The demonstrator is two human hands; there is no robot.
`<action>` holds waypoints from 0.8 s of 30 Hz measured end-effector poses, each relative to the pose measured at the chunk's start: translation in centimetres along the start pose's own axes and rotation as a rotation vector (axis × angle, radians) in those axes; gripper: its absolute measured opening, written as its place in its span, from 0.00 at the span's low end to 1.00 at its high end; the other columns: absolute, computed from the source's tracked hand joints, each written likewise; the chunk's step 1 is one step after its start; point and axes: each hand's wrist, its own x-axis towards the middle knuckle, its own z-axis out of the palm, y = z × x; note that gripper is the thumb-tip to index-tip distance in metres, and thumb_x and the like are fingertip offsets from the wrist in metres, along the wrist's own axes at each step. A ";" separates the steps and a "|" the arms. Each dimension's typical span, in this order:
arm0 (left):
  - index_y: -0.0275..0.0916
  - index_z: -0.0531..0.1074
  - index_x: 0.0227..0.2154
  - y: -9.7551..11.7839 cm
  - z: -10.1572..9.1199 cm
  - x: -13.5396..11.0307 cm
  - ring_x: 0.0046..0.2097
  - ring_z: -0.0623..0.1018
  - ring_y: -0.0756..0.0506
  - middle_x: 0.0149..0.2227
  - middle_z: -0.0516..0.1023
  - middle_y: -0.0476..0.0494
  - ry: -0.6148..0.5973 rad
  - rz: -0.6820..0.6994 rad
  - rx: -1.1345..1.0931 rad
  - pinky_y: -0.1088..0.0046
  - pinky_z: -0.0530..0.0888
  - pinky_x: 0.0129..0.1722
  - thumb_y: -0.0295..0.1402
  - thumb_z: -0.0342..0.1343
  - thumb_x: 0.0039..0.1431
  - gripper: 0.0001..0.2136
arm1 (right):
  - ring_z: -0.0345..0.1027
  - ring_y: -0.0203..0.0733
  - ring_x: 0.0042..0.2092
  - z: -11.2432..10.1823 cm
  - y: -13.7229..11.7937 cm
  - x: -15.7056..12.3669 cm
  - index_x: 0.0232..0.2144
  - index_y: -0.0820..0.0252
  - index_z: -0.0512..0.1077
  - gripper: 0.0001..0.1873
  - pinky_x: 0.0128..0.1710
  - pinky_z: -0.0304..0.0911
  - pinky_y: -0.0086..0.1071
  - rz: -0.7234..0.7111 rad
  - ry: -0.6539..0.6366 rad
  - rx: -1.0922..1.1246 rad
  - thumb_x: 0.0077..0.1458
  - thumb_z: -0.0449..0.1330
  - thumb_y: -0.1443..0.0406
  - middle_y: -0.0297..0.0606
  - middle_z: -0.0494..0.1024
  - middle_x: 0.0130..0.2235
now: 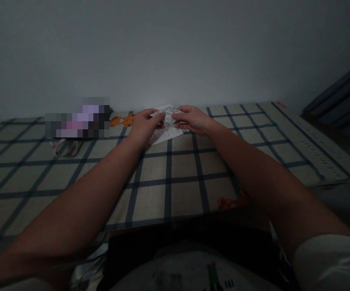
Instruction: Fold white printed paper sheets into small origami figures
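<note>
A crinkled, printed white paper is held between my two hands, near the far edge of the table. My left hand pinches its left side between thumb and fingers. On its right side, my right hand is closed with thumb and fingertips. Just below it shows a flat white sheet with lines of small print; whether the two are joined I cannot tell. Some white material also shows behind the fingers, its kind unclear in the dim light.
A checked cloth with bear prints covers the table, which meets a plain wall. At the left lies a pixelated purple and dark item beside a pale looped cord. Dark folded fabric hangs at the far right.
</note>
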 end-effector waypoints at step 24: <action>0.37 0.79 0.28 0.6 0.2 -0.8 0.28 0.72 0.53 0.28 0.77 0.47 -0.087 -0.013 -0.026 0.79 0.70 0.27 0.43 0.67 0.47 0.13 | 0.62 0.29 0.24 0.9 -0.2 -0.6 0.25 0.63 0.65 0.10 0.24 0.55 0.23 -0.091 0.025 -0.359 0.54 0.62 0.69 0.28 0.68 0.21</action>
